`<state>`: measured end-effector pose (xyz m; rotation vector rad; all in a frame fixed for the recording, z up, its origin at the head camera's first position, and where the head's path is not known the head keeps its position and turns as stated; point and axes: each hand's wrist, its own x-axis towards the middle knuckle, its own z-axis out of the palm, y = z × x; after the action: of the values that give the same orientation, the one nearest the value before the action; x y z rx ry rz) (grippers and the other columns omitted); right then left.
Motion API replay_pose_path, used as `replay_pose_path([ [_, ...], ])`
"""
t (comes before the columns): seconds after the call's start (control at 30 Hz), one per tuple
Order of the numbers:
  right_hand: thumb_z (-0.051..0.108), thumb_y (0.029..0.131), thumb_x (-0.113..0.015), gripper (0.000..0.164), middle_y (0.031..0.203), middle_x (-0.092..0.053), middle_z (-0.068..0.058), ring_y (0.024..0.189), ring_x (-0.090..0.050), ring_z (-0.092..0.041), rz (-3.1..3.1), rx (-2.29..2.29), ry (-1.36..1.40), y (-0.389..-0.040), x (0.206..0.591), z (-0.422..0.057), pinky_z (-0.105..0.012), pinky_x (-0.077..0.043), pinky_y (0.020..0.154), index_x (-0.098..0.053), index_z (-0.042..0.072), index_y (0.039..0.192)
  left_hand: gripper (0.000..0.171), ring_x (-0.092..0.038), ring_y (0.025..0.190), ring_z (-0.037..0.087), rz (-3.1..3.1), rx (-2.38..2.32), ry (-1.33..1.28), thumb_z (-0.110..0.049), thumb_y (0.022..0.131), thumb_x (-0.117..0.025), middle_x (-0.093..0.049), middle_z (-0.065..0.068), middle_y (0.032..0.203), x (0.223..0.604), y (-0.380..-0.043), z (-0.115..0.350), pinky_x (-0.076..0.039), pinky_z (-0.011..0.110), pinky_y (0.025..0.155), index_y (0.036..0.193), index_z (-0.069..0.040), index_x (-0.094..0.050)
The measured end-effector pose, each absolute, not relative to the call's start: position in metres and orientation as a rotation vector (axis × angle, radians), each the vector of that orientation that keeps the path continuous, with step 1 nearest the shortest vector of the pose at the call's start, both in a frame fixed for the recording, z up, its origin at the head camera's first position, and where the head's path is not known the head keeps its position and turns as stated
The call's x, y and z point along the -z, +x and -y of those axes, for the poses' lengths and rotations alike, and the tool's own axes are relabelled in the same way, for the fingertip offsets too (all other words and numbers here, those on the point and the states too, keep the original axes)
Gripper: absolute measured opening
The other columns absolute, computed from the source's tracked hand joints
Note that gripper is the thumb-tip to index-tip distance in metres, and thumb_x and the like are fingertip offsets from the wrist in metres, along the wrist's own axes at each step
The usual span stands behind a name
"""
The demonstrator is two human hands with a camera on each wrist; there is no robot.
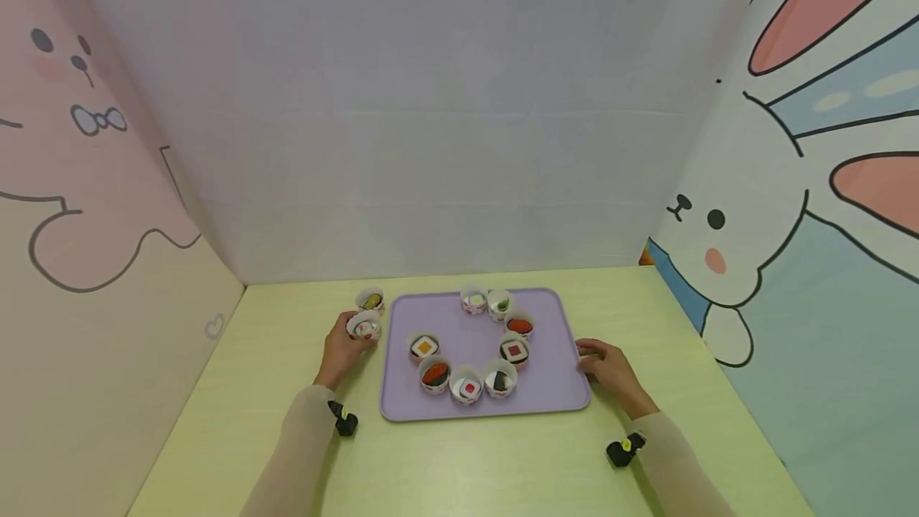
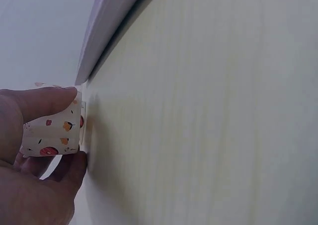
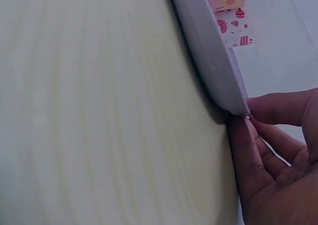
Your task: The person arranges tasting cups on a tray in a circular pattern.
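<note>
My left hand [image 1: 343, 353] grips a small printed paper cup [image 2: 57, 128] just left of the purple tray [image 1: 474, 415], thumb on one side and fingers on the other. A white and reddish sushi piece [image 1: 364, 329] shows inside that cup. Right behind it, a second cup with a yellow-green topped piece [image 1: 371, 301] stands on the table. At the tray's right edge, my right hand [image 1: 610, 369] pinches the rim [image 3: 237, 93] between thumb and fingers. Several cups holding sushi pieces, such as the orange-red one [image 1: 435, 375], form a ring with gaps on the tray.
The tray lies flat on a pale yellow-green table [image 1: 459, 469]. A white sheet [image 1: 445, 118] hangs behind it. Cartoon panels stand at either side, with a rabbit [image 1: 747, 262] on the right one. Black wrist cameras [image 1: 621, 451] sit on both sleeves.
</note>
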<state>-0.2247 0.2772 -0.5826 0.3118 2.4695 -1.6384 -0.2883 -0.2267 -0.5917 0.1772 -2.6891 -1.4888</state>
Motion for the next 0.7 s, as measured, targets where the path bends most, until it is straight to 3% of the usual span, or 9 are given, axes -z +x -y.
replay_pose_path([
  [0.37,0.001,0.088,-0.06,0.049,0.126,-0.06,-0.023,0.089,-0.066,-0.014,-2.487,1.615,0.307,-0.225,0.582,-0.278,-0.027,-0.056,0.073,-0.054,-0.002,0.136,0.068,-0.056,0.118,0.039,2.678,1.48,0.156,-0.011,0.082,-0.076,-0.055,0.026,0.134,0.586,-0.282,0.234,-0.048,0.05,0.094,0.139,-0.002,-0.042],
  [0.7,0.001,0.088,-0.06,0.047,0.125,-0.061,-0.023,0.09,-0.066,-0.015,-2.481,1.63,0.31,-0.223,0.581,-0.277,-0.028,-0.057,0.072,-0.054,-0.003,0.135,0.071,-0.053,0.125,0.042,2.657,1.552,0.162,-0.012,0.084,-0.075,-0.05,0.025,0.14,0.572,-0.274,0.238,-0.049,0.052,0.097,0.144,-0.005,-0.038],
])
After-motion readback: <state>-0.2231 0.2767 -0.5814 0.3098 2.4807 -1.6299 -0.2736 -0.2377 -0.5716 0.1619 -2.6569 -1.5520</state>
